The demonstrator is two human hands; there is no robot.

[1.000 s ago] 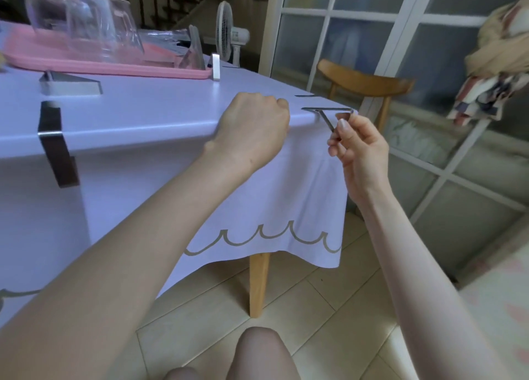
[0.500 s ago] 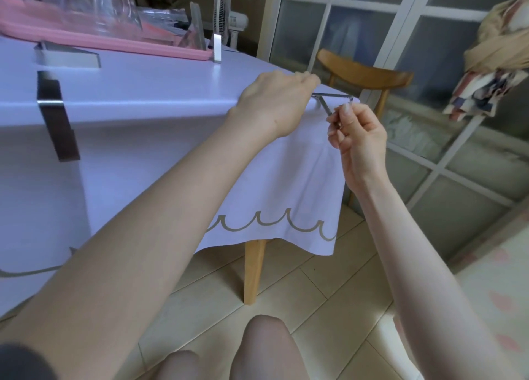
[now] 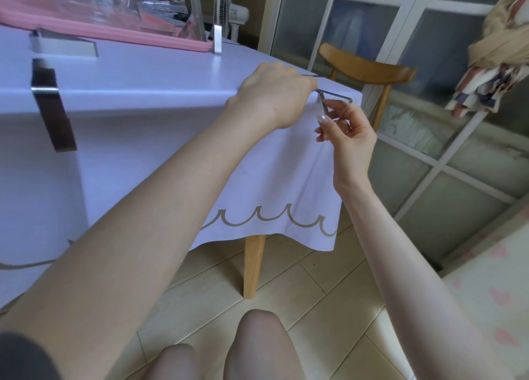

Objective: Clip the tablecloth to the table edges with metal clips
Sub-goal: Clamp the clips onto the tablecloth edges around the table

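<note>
A pale lilac tablecloth (image 3: 160, 87) with a grey wave border covers the table and hangs over its near edge. At the right corner a bent metal clip (image 3: 333, 94) sits at the table edge. My left hand (image 3: 274, 96) is curled over the edge and grips the clip's top end. My right hand (image 3: 345, 133) is just below the corner and pinches the clip's lower arm between thumb and fingers. Another metal clip (image 3: 50, 101) is clamped over the near edge at the left.
A loose clip (image 3: 61, 45) lies on the tabletop at the left and another (image 3: 218, 40) stands by a pink tray (image 3: 86, 27) holding clear glassware. A wooden chair (image 3: 369, 70) stands beyond the corner. My knees (image 3: 223, 348) are below.
My left hand slid right along the table edge onto the clip's top end. My right hand dropped slightly lower on the clip's arm. The view shifted a little.
</note>
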